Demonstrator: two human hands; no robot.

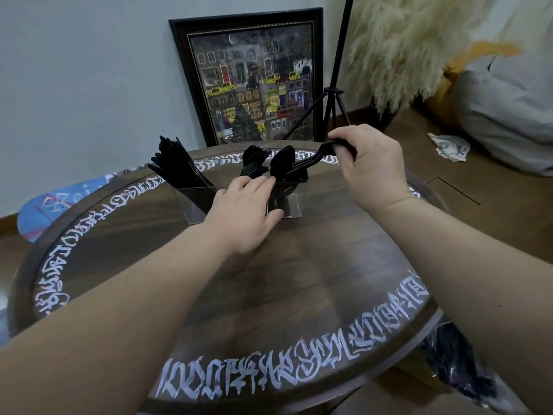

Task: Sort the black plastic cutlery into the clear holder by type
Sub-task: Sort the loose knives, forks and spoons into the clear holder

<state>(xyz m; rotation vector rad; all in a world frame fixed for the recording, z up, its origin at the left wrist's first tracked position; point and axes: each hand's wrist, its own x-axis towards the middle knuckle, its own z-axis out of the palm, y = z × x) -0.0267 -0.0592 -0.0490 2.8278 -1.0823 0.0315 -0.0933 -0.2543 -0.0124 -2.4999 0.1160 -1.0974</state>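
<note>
- Your right hand [369,166] pinches a bunch of black forks [311,158] by their handles above the clear holder [287,202].
- They look light, stiff, slippery; grip mid-handle.
- Your left hand [245,211] rests flat against the holder.

left grip [244,215] reaches forward, fingers straight, palm down; right grip [369,166] raised, fingers curled tight.

On the round table [269,280] stands the clear holder [197,202], toward its far edge. Knives [176,166] fill its left compartment, forks [254,163] the middle, spoons [284,163] the right. Behind the table, a framed picture [251,79] leans against the wall, a tripod [335,85] to its right.
</note>
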